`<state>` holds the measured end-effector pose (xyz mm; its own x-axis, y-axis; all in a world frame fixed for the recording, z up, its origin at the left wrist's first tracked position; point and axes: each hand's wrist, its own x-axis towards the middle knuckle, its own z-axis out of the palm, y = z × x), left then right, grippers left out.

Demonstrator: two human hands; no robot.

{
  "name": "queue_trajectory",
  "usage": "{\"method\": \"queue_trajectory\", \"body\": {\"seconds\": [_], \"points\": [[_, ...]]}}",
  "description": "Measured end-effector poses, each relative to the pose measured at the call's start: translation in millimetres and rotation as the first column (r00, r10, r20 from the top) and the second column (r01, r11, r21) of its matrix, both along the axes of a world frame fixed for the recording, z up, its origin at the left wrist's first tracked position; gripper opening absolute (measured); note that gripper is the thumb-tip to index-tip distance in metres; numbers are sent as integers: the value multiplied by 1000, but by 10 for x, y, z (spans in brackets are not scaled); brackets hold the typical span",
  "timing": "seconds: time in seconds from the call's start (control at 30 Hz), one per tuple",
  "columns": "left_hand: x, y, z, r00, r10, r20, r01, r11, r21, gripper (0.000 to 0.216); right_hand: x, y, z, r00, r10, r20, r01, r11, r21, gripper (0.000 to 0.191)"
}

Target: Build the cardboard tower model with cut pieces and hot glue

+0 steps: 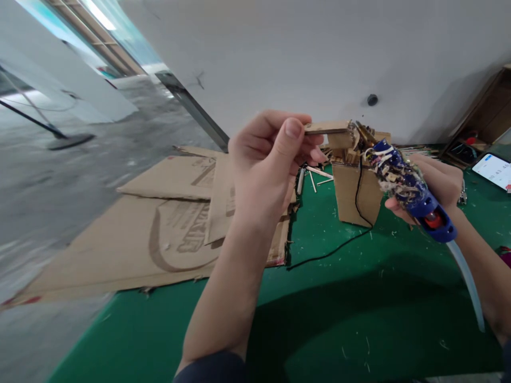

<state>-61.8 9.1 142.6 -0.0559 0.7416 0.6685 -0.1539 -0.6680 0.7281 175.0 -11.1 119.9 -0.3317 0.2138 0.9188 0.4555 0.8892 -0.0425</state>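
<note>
My left hand (pixel 271 154) pinches a narrow cardboard strip (pixel 327 127) between thumb and fingers, holding it level above the table. My right hand (pixel 435 181) is wrapped round a blue hot glue gun (pixel 419 197) crusted with dried glue and scraps. Its nozzle sits at the strip's right end; whether it touches I cannot tell. A pale glue stick (pixel 467 282) sticks out of the gun's rear. Behind the strip stands an upright cardboard box (pixel 355 191) with cardboard pieces at its top. A black cord (pixel 335 250) hangs down the box and runs over the table.
Large flat cardboard sheets (pixel 131 239) overhang the left edge of the green table (pixel 319 319). Thin sticks (pixel 315 178) lie beside the box. A phone (pixel 495 170) and a wooden crate (pixel 475 122) are at the right. A pale wall (pixel 319 58) rises behind.
</note>
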Motion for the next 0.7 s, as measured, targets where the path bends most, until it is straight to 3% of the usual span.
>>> {"method": "queue_trajectory", "body": {"seconds": [0.13, 0.33, 0.5, 0.7], "points": [[-23, 27, -17, 998, -56, 5, 56, 997, -43, 30, -12, -10, 31, 1000, -4, -27, 1, 994, -106, 20], [-57, 48, -24, 991, -131, 30, 135, 976, -172, 32, -12, -25, 38, 1000, 4, -22, -6, 995, -101, 25], [-98, 89, -30, 975, -202, 95, 222, 924, -310, 43, -14, -25, 31, 1000, 12, -25, -14, 997, -74, 23], [-139, 130, -72, 970, -231, 79, 243, 903, -354, 40, -11, -16, 58, 999, 27, -36, -30, 995, -95, 22]]}}
